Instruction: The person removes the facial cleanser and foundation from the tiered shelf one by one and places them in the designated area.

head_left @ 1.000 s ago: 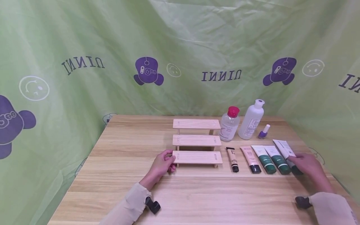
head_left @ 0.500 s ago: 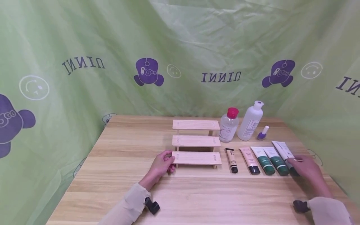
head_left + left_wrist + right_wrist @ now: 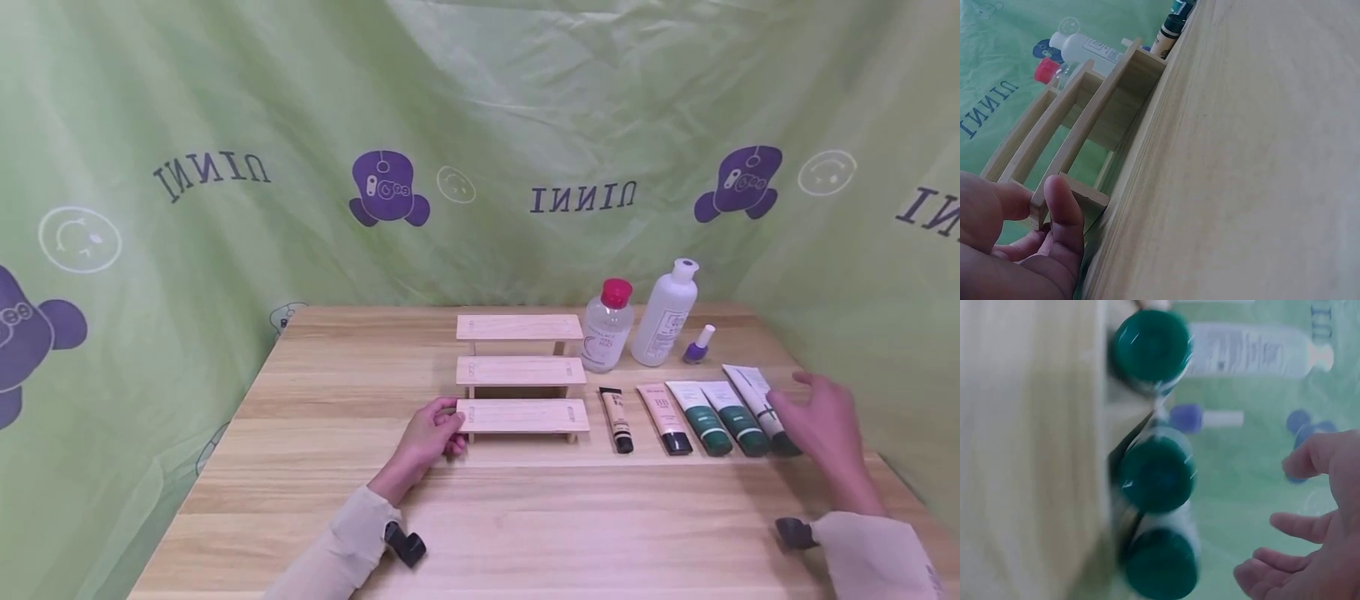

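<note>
A small three-tier wooden stand (image 3: 522,372) sits on the table. My left hand (image 3: 430,437) pinches the left end of its lowest shelf; the left wrist view shows the thumb (image 3: 1063,209) and fingers on either side of that board's end. Over at the right, my right hand (image 3: 825,421) hovers above the lower part of the rightmost white tube (image 3: 746,392), holding nothing. In the right wrist view its fingers (image 3: 1304,525) are spread and apart from the tubes' green caps (image 3: 1159,474). Beside that tube lie two white-and-green tubes (image 3: 700,417), side by side.
A pink BB cream tube (image 3: 662,411) and a small beige tube (image 3: 616,414) lie between stand and green tubes. Behind stand a clear red-capped bottle (image 3: 607,333), a white bottle (image 3: 666,317) and purple nail polish (image 3: 697,352). A green curtain (image 3: 480,242) borders the table.
My right hand has come up off the rightmost tube, its fingers opening; that tube now lies nearer its neighbour. My left hand keeps its hold on the stand.
</note>
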{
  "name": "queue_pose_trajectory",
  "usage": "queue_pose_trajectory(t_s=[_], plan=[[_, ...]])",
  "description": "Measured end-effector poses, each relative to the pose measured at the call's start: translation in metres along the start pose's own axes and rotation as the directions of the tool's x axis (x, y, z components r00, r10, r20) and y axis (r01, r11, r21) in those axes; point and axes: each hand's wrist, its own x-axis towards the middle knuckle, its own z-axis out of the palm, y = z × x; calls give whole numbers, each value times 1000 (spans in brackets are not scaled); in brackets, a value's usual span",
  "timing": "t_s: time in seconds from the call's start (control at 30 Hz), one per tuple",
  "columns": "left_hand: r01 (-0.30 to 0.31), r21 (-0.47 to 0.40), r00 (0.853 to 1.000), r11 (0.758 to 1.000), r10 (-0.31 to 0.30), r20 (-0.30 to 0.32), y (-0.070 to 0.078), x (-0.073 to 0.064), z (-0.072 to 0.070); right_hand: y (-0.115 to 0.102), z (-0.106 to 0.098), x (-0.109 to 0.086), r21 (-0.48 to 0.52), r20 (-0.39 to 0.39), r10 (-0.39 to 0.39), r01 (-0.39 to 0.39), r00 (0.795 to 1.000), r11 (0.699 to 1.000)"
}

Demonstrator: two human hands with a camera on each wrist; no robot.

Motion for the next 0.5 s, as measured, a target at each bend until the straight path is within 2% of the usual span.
queue_pose_trajectory(t_s=[0.1, 0.2, 0.5], plan=[[-6, -11, 1000, 1000, 6, -3, 0, 0, -1, -17, 3, -1, 5, -67, -73, 74, 995, 997], [-13, -16, 1000, 1000, 13, -8, -1, -1, -1, -32, 7, -3, -2, -102, -126, 126, 987, 992], [-4, 1, 1000, 1000, 4, -13, -1, 0, -3, -49, 25, -5, 0, -82, -155, 156, 984, 988]])
